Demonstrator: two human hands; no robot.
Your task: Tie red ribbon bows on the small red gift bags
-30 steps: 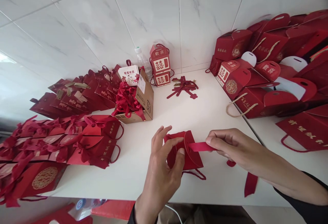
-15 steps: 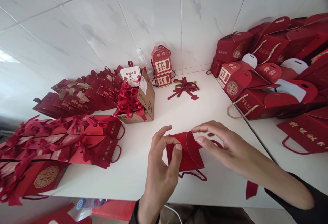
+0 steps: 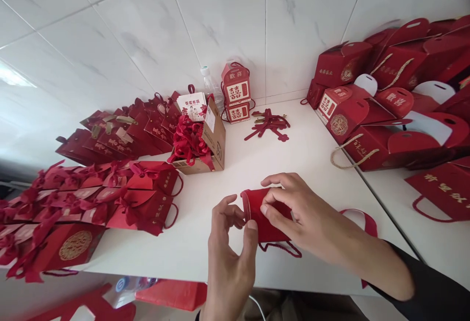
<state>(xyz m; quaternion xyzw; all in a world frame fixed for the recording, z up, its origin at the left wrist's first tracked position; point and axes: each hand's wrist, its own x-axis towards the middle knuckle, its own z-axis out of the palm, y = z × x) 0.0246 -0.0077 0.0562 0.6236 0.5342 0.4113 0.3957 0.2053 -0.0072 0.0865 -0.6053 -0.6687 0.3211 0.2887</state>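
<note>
A small red box (image 3: 262,220) rests on the white table in front of me, its dark red cord handle (image 3: 281,248) lying along the near side. At the box's left edge is my left hand (image 3: 233,242), thumb and fingers apart and curved, holding nothing. Across the right part of the box reaches my right hand (image 3: 290,208); thumb and index finger come together over its top, and whether anything is between them is too small to tell. A red ribbon (image 3: 369,225) lies beside my right forearm, partly hidden under it.
Beyond stands a cardboard box (image 3: 216,137) of red ribbons (image 3: 189,139). Rows of ribboned red boxes (image 3: 135,206) fill the left, and more red gift boxes (image 3: 389,149) the right. Two small stacked boxes (image 3: 237,95), a bottle (image 3: 208,81) and knotted cords (image 3: 269,125) are near the wall.
My right hand has moved left over the box, its thumb and index finger closing together. My left hand's fingertips have parted. The view has shifted slightly, and more ribbon shows at the right.
</note>
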